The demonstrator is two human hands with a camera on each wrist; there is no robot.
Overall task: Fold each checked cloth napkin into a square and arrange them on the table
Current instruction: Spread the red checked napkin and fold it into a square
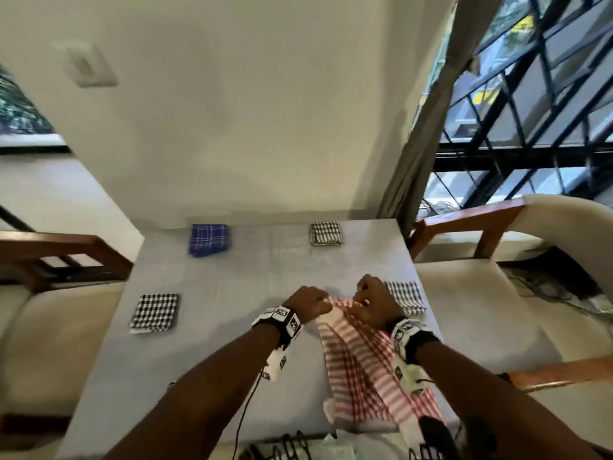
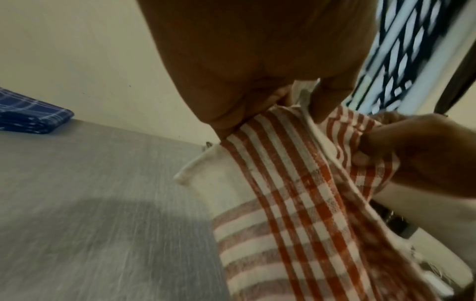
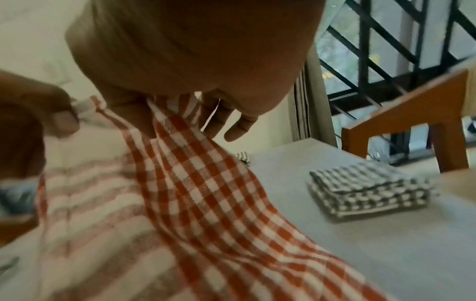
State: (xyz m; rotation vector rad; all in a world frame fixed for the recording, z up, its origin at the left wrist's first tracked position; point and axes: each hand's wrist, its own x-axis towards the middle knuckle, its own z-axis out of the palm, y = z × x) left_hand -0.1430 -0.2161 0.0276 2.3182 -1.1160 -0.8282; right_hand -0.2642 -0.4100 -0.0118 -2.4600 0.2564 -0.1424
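Note:
A red-and-white checked napkin (image 1: pixel 361 363) hangs unfolded above the grey table (image 1: pixel 232 327), trailing toward the near edge. My left hand (image 1: pixel 311 302) pinches its top edge near a white corner (image 2: pixel 270 130). Just to the right, my right hand (image 1: pixel 371 298) pinches the same edge (image 3: pixel 154 114), with its other fingers spread loose. Several folded napkins lie on the table: a blue one (image 1: pixel 208 240) far left, a black-and-white one (image 1: pixel 325 233) far right, another (image 1: pixel 155 312) near left, and a grey checked one (image 1: pixel 406 297) beside my right hand, also in the right wrist view (image 3: pixel 365 191).
Wooden chairs with cream cushions stand left (image 1: pixel 49 260) and right (image 1: pixel 497 227) of the table. A wall runs behind it, with a barred window (image 1: pixel 530 111) and a curtain at the right. Black cables (image 1: pixel 292 446) lie at the table's near edge.

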